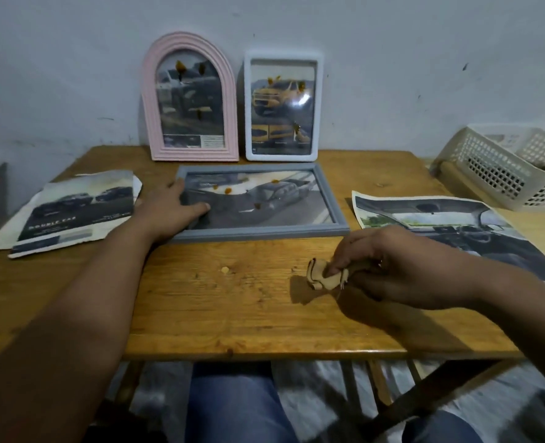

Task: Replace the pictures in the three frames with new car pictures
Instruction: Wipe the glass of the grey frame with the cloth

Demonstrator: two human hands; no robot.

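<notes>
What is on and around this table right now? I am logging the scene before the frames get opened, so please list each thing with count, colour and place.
arched frame: 1, pink, upright against the wall, back left
white frame: 1, white, upright against the wall, right of the arched one, yellow car picture inside
grey frame: 1, grey, flat on the table centre, brown specks on the glass
loose car pictures: 2, dark car print at the table's left, car interior print at its right
basket: 1, cream, far right
cloth: 1, tan, bunched, front right
table: 1, wooden
left hand: on the grey frame's left edge
right hand: gripping the cloth
</notes>
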